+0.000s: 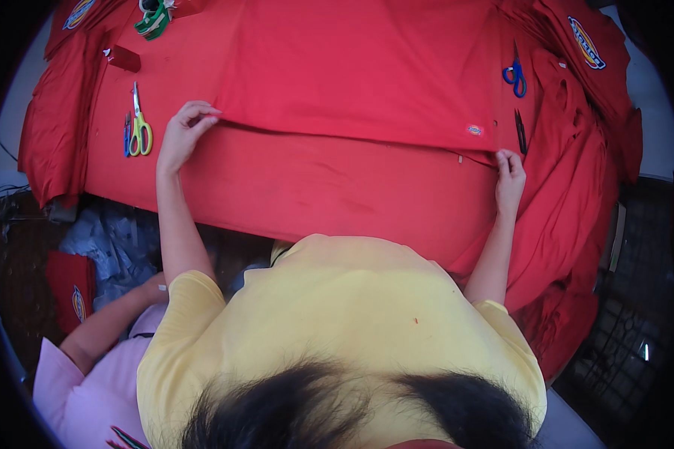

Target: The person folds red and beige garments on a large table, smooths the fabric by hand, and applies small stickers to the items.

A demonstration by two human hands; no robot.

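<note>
A red garment (367, 71) lies spread out in front of me, its straight lower hem running from hand to hand. A small oval patch (475, 130) sits near its lower right corner. My left hand (187, 133) pinches the hem's left corner between thumb and fingers. At the opposite corner, my right hand (510, 181) is closed on the same edge. The hem looks slightly raised off the red tabletop (299, 179) along its left part. The upper part of the garment runs out of the picture.
Yellow-handled scissors (140, 135) and a blue thread snipper (127, 136) lie left. Blue-handled scissors (515, 75) and black tweezers (520, 131) lie right. A green tape dispenser (153, 21) and red box (122, 58) stand far left. Red garments (569, 165) drape right. A person in pink (105, 396) is close by.
</note>
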